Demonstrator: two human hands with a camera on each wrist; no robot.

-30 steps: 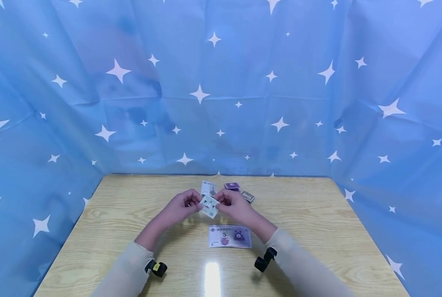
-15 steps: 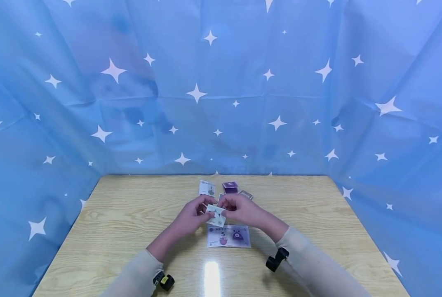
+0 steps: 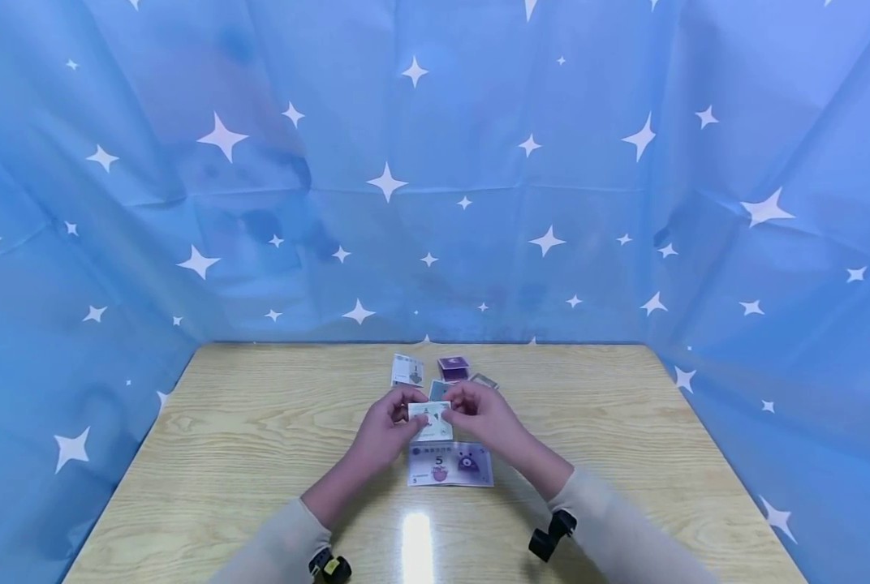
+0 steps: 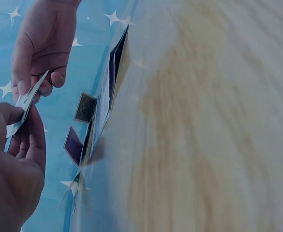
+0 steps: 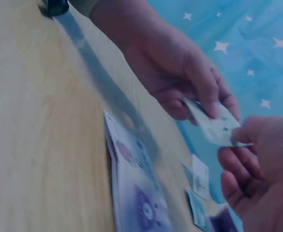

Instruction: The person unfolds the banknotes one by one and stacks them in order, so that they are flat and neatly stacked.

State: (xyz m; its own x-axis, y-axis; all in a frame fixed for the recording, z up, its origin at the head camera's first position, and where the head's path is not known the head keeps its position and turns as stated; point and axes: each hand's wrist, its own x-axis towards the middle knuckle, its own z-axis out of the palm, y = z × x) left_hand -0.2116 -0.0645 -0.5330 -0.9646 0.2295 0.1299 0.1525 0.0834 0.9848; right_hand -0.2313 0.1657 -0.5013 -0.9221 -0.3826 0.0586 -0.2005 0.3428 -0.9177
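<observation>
Both hands hold a pale green play banknote (image 3: pixel 430 432), which looks folded small and has a printed figure on it. My left hand (image 3: pixel 386 430) pinches its left side between thumb and fingers. On the opposite side, the thumb and fingers of my right hand (image 3: pixel 484 418) pinch its upper right part. In the left wrist view the green note (image 4: pixel 29 102) appears nearly edge-on, above the table. A purple play banknote (image 3: pixel 471 477) marked 5 lies just below the hands, and its layered edge shows in the right wrist view.
Behind the hands sit a folded white note (image 3: pixel 407 370) marked 1, a folded purple note (image 3: pixel 454 368), a brownish note (image 3: pixel 485 380) and a teal note (image 3: pixel 437 391). A blue star-printed curtain (image 3: pixel 435 211) stands along the back edge of the wooden table (image 3: pixel 260 405).
Both hands have moved right and nearer the body with the green note. The note has turned from tilted to nearly square, and the teal note behind has come into view.
</observation>
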